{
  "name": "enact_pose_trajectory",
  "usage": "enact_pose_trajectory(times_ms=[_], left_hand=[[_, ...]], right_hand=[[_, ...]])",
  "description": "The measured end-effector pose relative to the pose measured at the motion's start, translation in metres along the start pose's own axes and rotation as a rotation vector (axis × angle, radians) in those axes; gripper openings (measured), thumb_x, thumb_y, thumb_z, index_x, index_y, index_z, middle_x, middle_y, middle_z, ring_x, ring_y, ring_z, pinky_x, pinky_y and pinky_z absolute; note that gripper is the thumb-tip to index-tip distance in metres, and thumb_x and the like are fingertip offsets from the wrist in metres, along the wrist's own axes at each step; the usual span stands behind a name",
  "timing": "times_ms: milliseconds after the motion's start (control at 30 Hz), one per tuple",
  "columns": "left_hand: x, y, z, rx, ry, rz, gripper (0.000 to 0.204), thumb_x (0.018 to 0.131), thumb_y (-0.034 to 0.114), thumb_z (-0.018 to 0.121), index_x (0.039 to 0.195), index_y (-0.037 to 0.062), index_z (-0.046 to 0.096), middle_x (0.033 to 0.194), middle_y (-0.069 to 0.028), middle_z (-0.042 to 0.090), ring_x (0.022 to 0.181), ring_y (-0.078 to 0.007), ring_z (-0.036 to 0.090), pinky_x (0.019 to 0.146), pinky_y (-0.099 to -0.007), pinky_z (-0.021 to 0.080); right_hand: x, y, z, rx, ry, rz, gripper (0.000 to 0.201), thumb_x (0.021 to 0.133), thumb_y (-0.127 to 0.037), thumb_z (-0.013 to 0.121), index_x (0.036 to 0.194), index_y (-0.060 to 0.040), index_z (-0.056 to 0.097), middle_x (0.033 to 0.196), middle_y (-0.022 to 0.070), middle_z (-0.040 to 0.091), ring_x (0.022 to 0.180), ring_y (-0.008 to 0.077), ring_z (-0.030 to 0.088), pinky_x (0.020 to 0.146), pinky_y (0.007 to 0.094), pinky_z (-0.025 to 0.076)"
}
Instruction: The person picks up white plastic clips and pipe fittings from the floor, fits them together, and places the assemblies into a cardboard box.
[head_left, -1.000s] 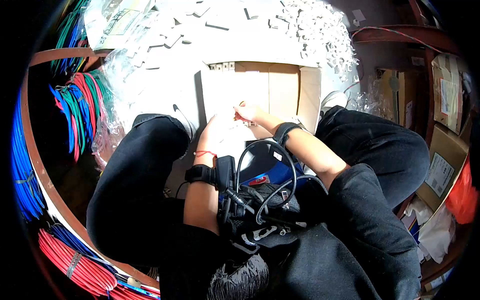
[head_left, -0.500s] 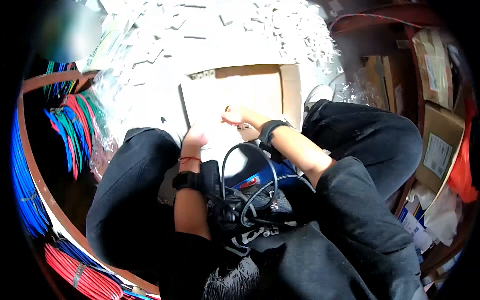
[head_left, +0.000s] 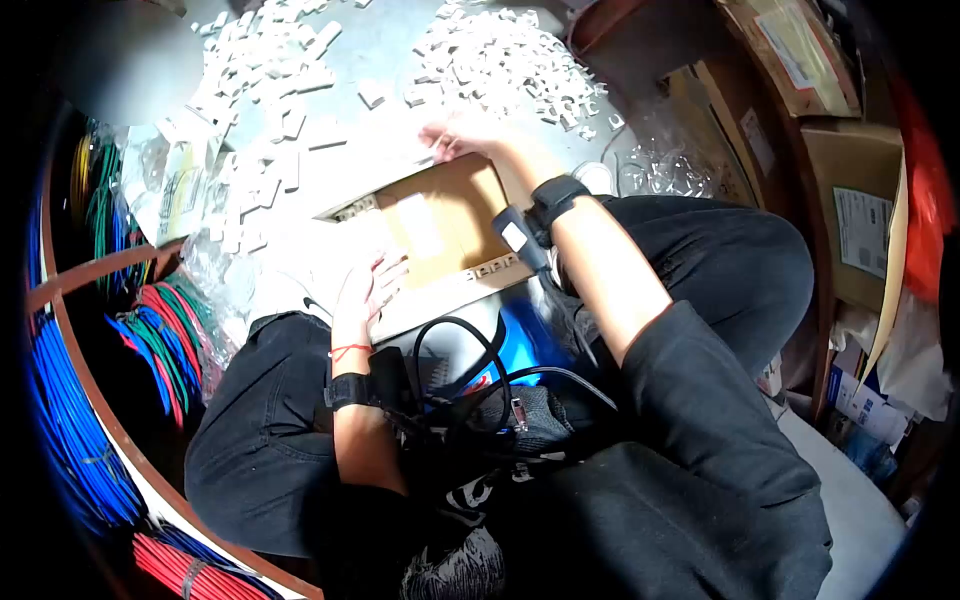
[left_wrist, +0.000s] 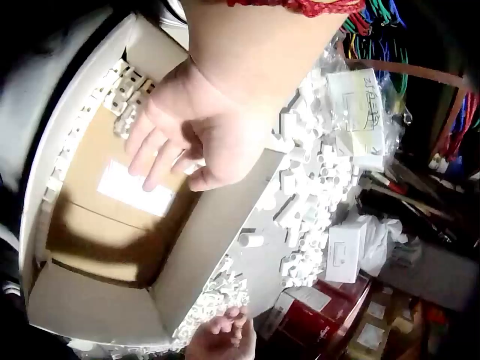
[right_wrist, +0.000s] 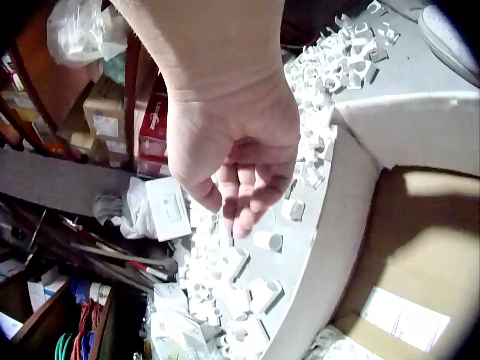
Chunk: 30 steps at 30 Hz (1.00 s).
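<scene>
An open cardboard box stands before the person, with rows of small white plastic pieces along its inner sides and a white label on its bottom. Over the box's left part is the left hand, fingers spread and loosely bent, holding nothing visible. The right hand hovers past the far wall of the box, close over the floor. In the right wrist view its fingers hang loosely curled above scattered white pipe fittings, and nothing shows in its grasp.
A heap of small white clips lies beyond the box, with loose fittings to its left. Coiled cables fill a shelf on the left. Cartons line the right side. Black cables loop near the person's lap.
The right hand has left the box's near inner side and reached past its far wall. The left hand now lies spread over the box's left part. The head view has turned.
</scene>
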<state>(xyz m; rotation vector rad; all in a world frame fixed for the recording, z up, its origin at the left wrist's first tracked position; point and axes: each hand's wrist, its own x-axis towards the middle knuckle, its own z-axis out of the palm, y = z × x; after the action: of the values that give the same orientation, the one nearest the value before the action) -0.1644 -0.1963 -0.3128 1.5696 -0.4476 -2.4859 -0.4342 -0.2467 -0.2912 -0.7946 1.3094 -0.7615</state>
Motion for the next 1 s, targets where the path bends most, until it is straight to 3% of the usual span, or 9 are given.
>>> enact_pose_trajectory(times_ms=[100,167,233,300,467,567,733,867,1000], left_hand=[[0.005,0.0,0.005,0.05,0.03,-0.004,0.036,0.085,0.021,0.035,0.119,0.0094,0.035,0.106,-0.0098,0.053,0.087,-0.0171,0.056,0.068,-0.0253,0.046],[0.011,-0.004,0.001,0.05,0.057,-0.029,0.034,0.086,0.018,0.034,0.119,0.0078,0.034,0.108,-0.0122,0.052,0.087,-0.0203,0.056,0.069,-0.0289,0.049],[0.009,-0.005,0.006,0.136,0.094,-0.058,0.039,0.084,0.024,0.035,0.121,0.0103,0.034,0.108,-0.007,0.053,0.091,-0.0159,0.054,0.068,-0.0247,0.044],[0.009,-0.006,0.008,0.132,0.083,-0.072,0.039,0.085,0.023,0.034,0.122,0.01,0.033,0.108,-0.0071,0.052,0.092,-0.0163,0.053,0.068,-0.0252,0.044],[0.012,-0.007,0.011,0.103,0.026,-0.074,0.036,0.086,0.02,0.034,0.12,0.0084,0.034,0.109,-0.0089,0.051,0.094,-0.0185,0.053,0.072,-0.0273,0.045],[0.015,-0.006,0.013,0.079,-0.006,-0.091,0.034,0.086,0.021,0.035,0.118,0.0075,0.035,0.11,-0.0094,0.051,0.095,-0.0215,0.053,0.075,-0.0307,0.046],[0.015,-0.008,0.011,0.071,-0.029,-0.108,0.035,0.086,0.022,0.036,0.119,0.0082,0.035,0.112,-0.01,0.049,0.099,-0.0241,0.05,0.081,-0.0348,0.042],[0.017,-0.01,0.006,0.062,-0.038,-0.114,0.035,0.086,0.022,0.036,0.118,0.008,0.035,0.113,-0.01,0.048,0.101,-0.0241,0.048,0.084,-0.037,0.04],[0.015,-0.011,0.012,0.043,-0.015,-0.101,0.032,0.086,0.02,0.036,0.116,0.0089,0.035,0.109,-0.0096,0.051,0.097,-0.0232,0.051,0.08,-0.036,0.042]], right_hand=[[-0.012,0.013,-0.067,-0.153,0.592,-0.07,0.02,0.074,-0.019,0.052,0.075,-0.0007,0.06,0.069,0.0047,0.059,0.059,0.0088,0.053,0.054,0.0221,0.043],[-0.008,0.066,-0.105,-0.435,0.805,0.07,0.018,0.073,-0.019,0.052,0.073,-0.0033,0.06,0.069,0.008,0.06,0.062,0.0151,0.056,0.058,0.0266,0.044],[-0.027,0.106,-0.111,-0.872,0.655,0.116,0.012,0.071,-0.016,0.053,0.078,-0.0071,0.058,0.07,0.0116,0.059,0.067,0.0244,0.057,0.061,0.0335,0.044],[-0.049,0.118,-0.102,-0.933,0.586,0.071,0.018,0.069,-0.013,0.053,0.086,-0.0097,0.052,0.071,0.0139,0.058,0.071,0.0316,0.055,0.063,0.0392,0.043],[-0.041,0.115,-0.075,-0.975,0.533,-0.074,0.027,0.07,-0.012,0.053,0.096,-0.0131,0.044,0.073,0.0125,0.057,0.072,0.0308,0.055,0.061,0.0407,0.043],[-0.032,0.109,-0.066,-1.069,0.484,0.132,0.02,0.071,-0.014,0.049,0.091,-0.0115,0.05,0.08,0.0114,0.058,0.079,0.0277,0.055,0.064,0.0391,0.044],[-0.023,0.12,-0.059,-1.078,0.572,0.181,0.017,0.076,-0.011,0.041,0.086,-0.0086,0.053,0.082,0.0157,0.058,0.075,0.0326,0.056,0.063,0.0395,0.045],[-0.025,0.122,-0.059,-0.983,0.7,0.187,0.016,0.07,-0.016,0.052,0.081,-0.006,0.056,0.073,0.016,0.058,0.07,0.0311,0.056,0.06,0.0386,0.044],[-0.028,0.129,-0.071,-0.558,0.856,0.042,0.026,0.063,-0.014,0.055,0.088,-0.0051,0.057,0.075,0.0147,0.059,0.069,0.0263,0.058,0.062,0.0323,0.046]])
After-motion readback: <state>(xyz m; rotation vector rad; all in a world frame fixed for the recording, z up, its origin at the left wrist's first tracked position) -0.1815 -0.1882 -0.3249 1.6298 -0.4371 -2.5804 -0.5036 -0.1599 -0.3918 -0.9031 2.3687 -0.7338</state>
